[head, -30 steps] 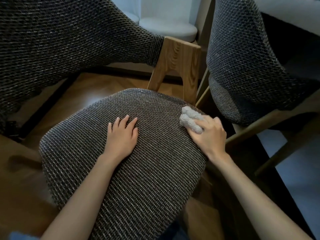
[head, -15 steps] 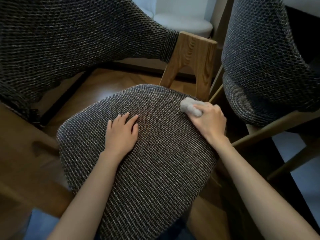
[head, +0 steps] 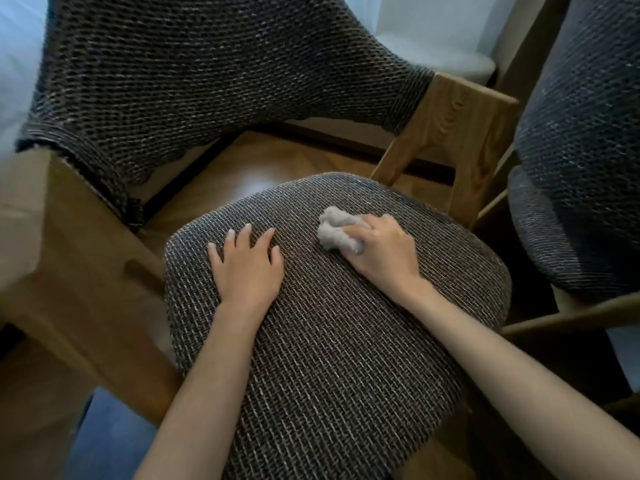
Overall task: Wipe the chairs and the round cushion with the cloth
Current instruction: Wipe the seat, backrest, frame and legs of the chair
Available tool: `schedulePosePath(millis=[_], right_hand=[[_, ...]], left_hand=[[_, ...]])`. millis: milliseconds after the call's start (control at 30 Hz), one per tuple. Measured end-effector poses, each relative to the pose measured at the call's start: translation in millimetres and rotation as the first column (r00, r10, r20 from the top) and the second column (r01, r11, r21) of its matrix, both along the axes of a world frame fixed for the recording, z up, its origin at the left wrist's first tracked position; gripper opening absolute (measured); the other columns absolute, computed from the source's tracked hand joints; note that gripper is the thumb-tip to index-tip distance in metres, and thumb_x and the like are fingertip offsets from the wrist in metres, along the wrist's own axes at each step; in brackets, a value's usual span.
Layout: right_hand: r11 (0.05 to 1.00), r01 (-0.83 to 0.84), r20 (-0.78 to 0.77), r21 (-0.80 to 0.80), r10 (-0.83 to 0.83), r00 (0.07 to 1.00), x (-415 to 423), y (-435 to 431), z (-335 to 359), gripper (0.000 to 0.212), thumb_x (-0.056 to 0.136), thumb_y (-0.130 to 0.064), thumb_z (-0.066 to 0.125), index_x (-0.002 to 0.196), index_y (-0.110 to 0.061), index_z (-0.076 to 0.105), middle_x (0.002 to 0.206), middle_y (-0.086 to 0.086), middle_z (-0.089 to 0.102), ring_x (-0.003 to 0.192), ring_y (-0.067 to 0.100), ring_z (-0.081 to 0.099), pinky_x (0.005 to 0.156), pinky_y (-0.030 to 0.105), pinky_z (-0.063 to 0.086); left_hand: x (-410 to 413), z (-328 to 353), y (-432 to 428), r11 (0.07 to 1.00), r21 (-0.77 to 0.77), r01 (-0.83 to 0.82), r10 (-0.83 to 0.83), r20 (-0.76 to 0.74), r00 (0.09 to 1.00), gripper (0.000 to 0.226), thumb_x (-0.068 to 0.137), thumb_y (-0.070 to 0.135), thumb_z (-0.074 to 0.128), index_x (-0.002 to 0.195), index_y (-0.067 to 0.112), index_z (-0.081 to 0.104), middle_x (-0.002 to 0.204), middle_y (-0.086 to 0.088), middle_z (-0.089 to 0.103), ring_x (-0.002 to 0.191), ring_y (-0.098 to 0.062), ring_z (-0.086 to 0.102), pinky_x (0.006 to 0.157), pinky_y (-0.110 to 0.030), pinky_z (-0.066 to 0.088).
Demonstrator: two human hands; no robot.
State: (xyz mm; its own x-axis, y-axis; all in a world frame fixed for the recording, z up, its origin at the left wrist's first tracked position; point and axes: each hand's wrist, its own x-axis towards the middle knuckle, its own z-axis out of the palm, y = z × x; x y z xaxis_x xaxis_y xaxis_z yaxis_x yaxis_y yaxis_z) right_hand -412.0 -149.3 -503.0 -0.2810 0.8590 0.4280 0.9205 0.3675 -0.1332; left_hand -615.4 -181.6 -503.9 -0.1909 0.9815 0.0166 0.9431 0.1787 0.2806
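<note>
A chair with a dark woven seat [head: 329, 341] fills the middle of the view, its woven backrest [head: 207, 81] curving across the top on a wooden frame [head: 464, 133]. My left hand [head: 247, 268] lies flat on the seat's left part with fingers spread. My right hand [head: 384, 251] grips a crumpled grey cloth [head: 334, 230] and presses it on the seat near the back, a little right of centre. A second woven chair [head: 581, 168] stands close on the right. A white round cushion [head: 457, 60] shows behind the backrest at the top.
Wooden floor [head: 277, 157] shows through the gap between seat and backrest. A broad wooden chair leg and armrest [head: 86, 271] runs along the left. The second chair's wooden legs [head: 571, 320] stick out at the right, close to my right forearm.
My right hand has slid the cloth leftwards from the seat's right edge towards its middle. The view has shifted, so the chair sits further right. My left hand stays flat on the seat.
</note>
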Motion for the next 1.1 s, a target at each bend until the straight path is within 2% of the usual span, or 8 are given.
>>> schedulePosePath(millis=[133, 333, 467, 633, 733, 833, 967, 1100], right_hand=[[0.996, 0.087, -0.036, -0.034, -0.088, 0.995, -10.8, 72.9, -2.1, 0.027, 0.089, -0.046, 0.057, 0.11, -0.033, 0.07, 0.111, -0.003, 0.065, 0.098, 0.026, 0.055, 0.066, 0.033, 0.045], [0.994, 0.062, -0.059, -0.084, -0.067, 0.996, -55.7, 153.8, -6.1, 0.025, 0.091, -0.039, 0.052, 0.099, -0.027, 0.072, 0.107, -0.002, 0.067, 0.096, 0.028, 0.057, 0.07, 0.034, 0.047], [0.974, -0.156, -0.022, -0.167, 0.154, 0.988, -109.0, 157.2, -10.0, 0.037, 0.091, -0.054, 0.047, 0.099, -0.027, 0.072, 0.109, -0.006, 0.069, 0.097, 0.024, 0.061, 0.079, 0.036, 0.051], [0.91, -0.402, -0.073, -0.101, 0.397, 0.915, -130.5, 140.4, -13.8, 0.032, 0.087, -0.056, 0.056, 0.096, -0.03, 0.074, 0.109, -0.008, 0.069, 0.089, 0.017, 0.059, 0.061, 0.027, 0.042], [0.941, -0.336, -0.038, -0.045, 0.334, 0.942, -101.0, 152.7, -12.3, 0.033, 0.089, -0.055, 0.053, 0.09, -0.029, 0.073, 0.101, -0.005, 0.07, 0.088, 0.025, 0.06, 0.062, 0.03, 0.044], [0.993, -0.114, -0.037, 0.024, 0.115, 0.993, -58.5, 169.2, -10.4, 0.037, 0.09, -0.053, 0.043, 0.088, -0.027, 0.069, 0.096, -0.001, 0.068, 0.089, 0.033, 0.057, 0.059, 0.031, 0.038], [0.994, 0.093, -0.038, -0.059, -0.095, 0.995, -48.6, 184.6, -8.4, 0.029, 0.09, -0.043, 0.05, 0.095, -0.023, 0.07, 0.097, 0.005, 0.068, 0.095, 0.038, 0.058, 0.064, 0.033, 0.037], [0.977, -0.149, -0.038, -0.154, 0.145, 0.989, -109.3, 159.6, -6.4, 0.03, 0.088, -0.049, 0.054, 0.095, -0.027, 0.073, 0.095, -0.002, 0.073, 0.087, 0.023, 0.066, 0.059, 0.027, 0.04]], left_hand=[[0.0, -2.0, 2.5, 1.0, 0.022, -0.015, 0.015, 0.015, 1.0, 0.046, 0.101, 0.043, 0.027, 0.147, 0.036, 0.029, 0.158, 0.0, 0.02, 0.147, -0.022, 0.009, 0.117, -0.051, -0.001], [-3.1, -7.4, 10.6, 0.994, 0.099, -0.041, 0.038, 0.032, 0.999, 0.044, 0.101, 0.039, 0.03, 0.144, 0.035, 0.035, 0.155, 0.004, 0.028, 0.146, -0.02, 0.016, 0.119, -0.048, 0.002], [-4.6, -7.7, 17.4, 0.988, 0.128, -0.082, 0.078, 0.035, 0.996, 0.044, 0.1, 0.037, 0.032, 0.144, 0.031, 0.038, 0.155, 0.004, 0.029, 0.145, -0.018, 0.019, 0.119, -0.046, 0.005], [-6.7, -9.4, 19.6, 0.988, 0.108, -0.113, 0.112, 0.015, 0.994, 0.046, 0.1, 0.041, 0.029, 0.145, 0.033, 0.034, 0.156, 0.001, 0.025, 0.145, -0.02, 0.016, 0.119, -0.045, 0.004], [-7.8, -8.7, 18.0, 0.989, 0.09, -0.12, 0.118, 0.019, 0.993, 0.046, 0.1, 0.043, 0.027, 0.146, 0.036, 0.031, 0.158, 0.002, 0.022, 0.146, -0.02, 0.013, 0.119, -0.046, 0.002], [-7.4, -7.9, 16.3, 0.99, 0.068, -0.125, 0.123, 0.027, 0.992, 0.047, 0.101, 0.043, 0.026, 0.147, 0.037, 0.028, 0.158, 0.002, 0.019, 0.147, -0.02, 0.009, 0.119, -0.046, 0.0], [-6.9, -6.5, 15.9, 0.992, 0.053, -0.116, 0.116, 0.013, 0.993, 0.048, 0.101, 0.042, 0.024, 0.148, 0.036, 0.024, 0.159, 0.002, 0.017, 0.147, -0.021, 0.008, 0.119, -0.047, -0.001], [-5.1, -6.3, 12.2, 0.993, 0.063, -0.104, 0.105, -0.012, 0.994, 0.048, 0.101, 0.042, 0.023, 0.149, 0.033, 0.025, 0.159, 0.001, 0.018, 0.147, -0.022, 0.008, 0.119, -0.047, 0.0]])
